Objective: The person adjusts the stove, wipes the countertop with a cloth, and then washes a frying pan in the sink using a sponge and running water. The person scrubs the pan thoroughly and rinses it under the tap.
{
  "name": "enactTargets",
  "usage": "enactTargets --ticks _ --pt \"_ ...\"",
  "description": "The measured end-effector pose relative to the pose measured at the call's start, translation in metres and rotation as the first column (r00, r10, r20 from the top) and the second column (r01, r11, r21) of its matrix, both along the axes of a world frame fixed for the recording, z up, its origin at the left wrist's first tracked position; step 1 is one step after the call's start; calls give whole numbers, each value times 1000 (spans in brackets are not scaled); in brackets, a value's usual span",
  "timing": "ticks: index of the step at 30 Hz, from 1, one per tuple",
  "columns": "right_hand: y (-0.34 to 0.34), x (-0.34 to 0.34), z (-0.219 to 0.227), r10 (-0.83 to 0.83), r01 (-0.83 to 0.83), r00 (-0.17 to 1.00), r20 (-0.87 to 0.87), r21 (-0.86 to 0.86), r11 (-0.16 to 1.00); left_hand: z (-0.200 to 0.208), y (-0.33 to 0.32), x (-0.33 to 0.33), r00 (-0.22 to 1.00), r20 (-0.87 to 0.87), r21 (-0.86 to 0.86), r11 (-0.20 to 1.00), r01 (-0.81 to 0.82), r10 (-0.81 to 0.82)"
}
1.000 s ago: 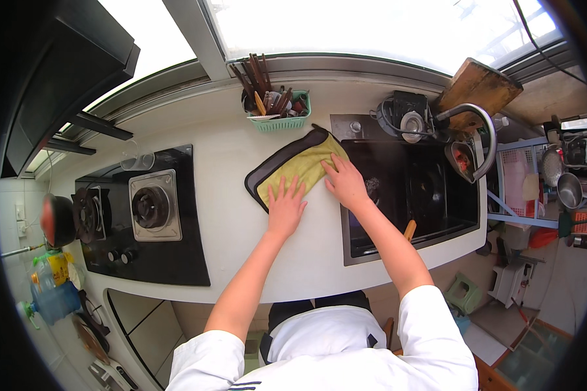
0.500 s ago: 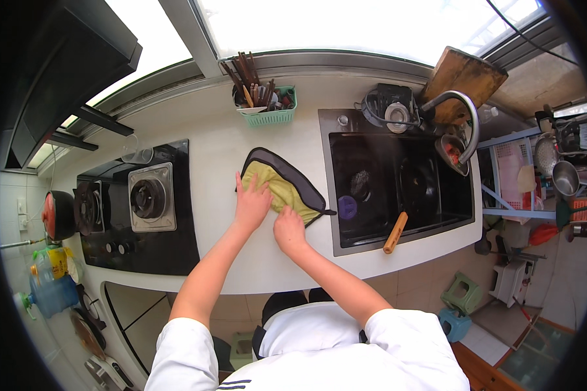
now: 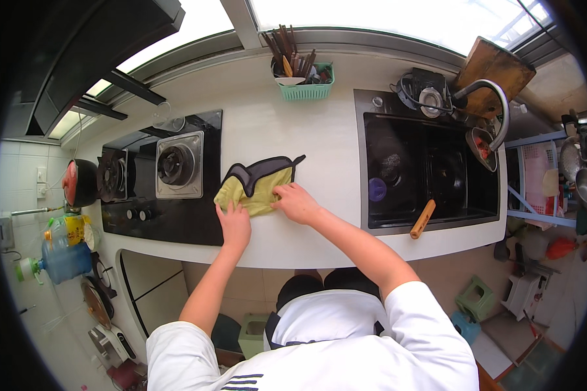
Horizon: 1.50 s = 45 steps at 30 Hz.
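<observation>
A yellow-green cleaning cloth [image 3: 264, 190] with a dark grey border and a small hanging loop lies bunched on the white counter, close to the stove's right edge. My left hand [image 3: 235, 226] has its fingers curled on the cloth's near left part, gripping it. At the cloth's right side, my right hand [image 3: 297, 202] pinches the fabric between thumb and fingers. The dark border runs along the far side, with one stretch folded over the yellow-green middle. The cloth's underside is hidden.
Left of the cloth is a black gas stove [image 3: 176, 221]. A black double sink [image 3: 398, 218] is on the right, with a wooden-handled tool [image 3: 422, 219] over its front edge and a curved tap [image 3: 504, 107]. A green basket [image 3: 306, 91] of chopsticks stands at the back.
The cloth has moved left toward the stove and turned, its loop now at the far right. Both hands have moved to its near and right edges. The head view has shifted.
</observation>
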State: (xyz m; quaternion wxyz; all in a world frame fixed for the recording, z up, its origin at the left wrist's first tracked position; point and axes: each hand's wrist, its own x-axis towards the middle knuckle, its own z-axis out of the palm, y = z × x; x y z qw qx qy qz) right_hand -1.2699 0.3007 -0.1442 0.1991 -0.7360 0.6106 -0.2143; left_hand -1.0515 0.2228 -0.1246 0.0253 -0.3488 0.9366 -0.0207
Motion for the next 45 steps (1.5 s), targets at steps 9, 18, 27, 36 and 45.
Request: enactTargets --ticks 9,18,27,36,45 --pt "39 -87 24 -31 45 987 -155 92 995 0 142 -52 991 -112 144 988 -63 79" --pt "13 -72 14 -433 442 878 -203 -3 897 18 164 -168 678 -493 797 595 101 545" --pt "-25 66 -5 -137 141 980 144 -16 990 34 172 11 304 -407 861 473 -186 861" --pt "-37 127 25 121 58 870 479 -341 938 42 184 95 -19 -386 857 351 -376 922" --pt "16 137 -2 -7 6 1000 -19 -37 999 37 179 71 113 -363 871 380 -312 925"
